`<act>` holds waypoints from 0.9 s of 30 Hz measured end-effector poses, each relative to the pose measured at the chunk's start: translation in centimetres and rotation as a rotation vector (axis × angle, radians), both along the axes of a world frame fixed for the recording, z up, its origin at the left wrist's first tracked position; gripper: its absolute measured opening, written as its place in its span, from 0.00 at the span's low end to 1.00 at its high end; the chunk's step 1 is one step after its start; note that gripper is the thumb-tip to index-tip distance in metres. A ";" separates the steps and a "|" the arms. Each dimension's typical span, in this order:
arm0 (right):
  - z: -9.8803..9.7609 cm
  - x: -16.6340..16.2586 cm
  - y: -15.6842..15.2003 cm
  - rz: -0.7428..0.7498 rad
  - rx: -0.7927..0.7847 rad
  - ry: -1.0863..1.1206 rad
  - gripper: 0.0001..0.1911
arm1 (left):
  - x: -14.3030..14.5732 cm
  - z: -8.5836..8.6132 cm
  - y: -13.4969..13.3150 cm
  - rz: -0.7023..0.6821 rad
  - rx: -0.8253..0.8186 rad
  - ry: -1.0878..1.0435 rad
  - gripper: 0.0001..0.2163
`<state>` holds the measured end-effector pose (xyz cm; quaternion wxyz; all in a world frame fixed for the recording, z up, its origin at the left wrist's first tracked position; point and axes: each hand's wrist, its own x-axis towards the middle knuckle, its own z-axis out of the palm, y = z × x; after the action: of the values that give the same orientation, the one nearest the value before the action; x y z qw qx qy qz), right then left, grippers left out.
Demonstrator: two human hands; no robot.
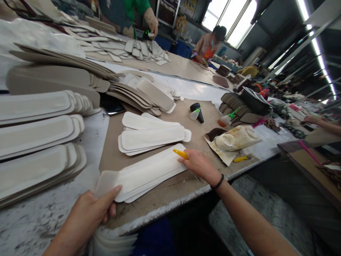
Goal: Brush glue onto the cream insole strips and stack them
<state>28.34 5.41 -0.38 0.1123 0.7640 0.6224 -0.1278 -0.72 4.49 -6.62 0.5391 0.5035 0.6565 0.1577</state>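
Note:
My left hand (96, 206) pinches the near left end of a thin white strip (106, 179), thumb on top and fingers beneath. The strip's end overlaps long white rounded panels (149, 174) stacked in front of me. My right hand (198, 161) is closed around a yellow-handled brush (180, 154) at the stack's far right end; the handle points left, and the bristles are hidden by the hand. Just beyond lies another fanned stack of white panels (153, 137). A matching yellow brush (242, 158) rests on the table to the right.
Piles of backed panels (34, 131) fill the left side, near a dark phone (113, 106). A glue-stained container (237, 138), small bottles (195, 113) and grey stacked pieces (237, 106) stand right. The table edge (160, 213) runs close. Co-workers (207, 46) are across the tables.

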 end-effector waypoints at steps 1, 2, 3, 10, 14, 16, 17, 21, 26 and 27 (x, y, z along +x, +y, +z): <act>-0.1 0.0 0.1 0.007 -0.009 -0.005 0.13 | 0.0 0.3 0.0 -0.008 -0.003 -0.006 0.28; -0.1 0.0 0.2 0.015 -0.017 -0.002 0.13 | 0.1 0.6 0.0 -0.020 -0.011 -0.013 0.27; -0.2 0.1 0.3 0.020 -0.026 0.003 0.13 | 0.1 1.0 0.0 -0.029 -0.018 -0.021 0.26; -0.9 0.1 0.3 0.029 -0.040 0.018 0.13 | 0.6 1.5 0.4 -0.022 -0.054 0.062 0.29; -0.7 0.3 -0.4 -0.006 0.018 -0.019 0.12 | 0.6 0.7 0.2 -0.009 -0.038 0.049 0.30; -0.4 0.7 -1.0 -0.051 0.069 -0.044 0.11 | 0.5 0.3 0.1 0.012 -0.023 0.033 0.29; -0.3 1.1 -1.2 -0.080 0.101 -0.044 0.11 | 0.5 0.3 0.0 0.026 -0.021 0.025 0.29; -0.6 2.2 -2.2 -0.206 0.254 0.159 0.13 | 0.1 0.8 -0.2 0.091 -0.040 -0.025 0.26; -1.7 2.3 -3.0 -0.392 0.316 0.659 0.13 | -0.5 1.2 -0.4 0.101 -0.069 -0.095 0.25; -1.8 2.1 -3.1 -0.415 0.333 0.723 0.13 | -0.6 1.2 -0.4 0.118 -0.059 -0.090 0.25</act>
<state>30.47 2.34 -2.16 -0.2650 0.7865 0.4673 -0.3047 -1.31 4.07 -5.47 0.5725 0.4402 0.6645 0.1923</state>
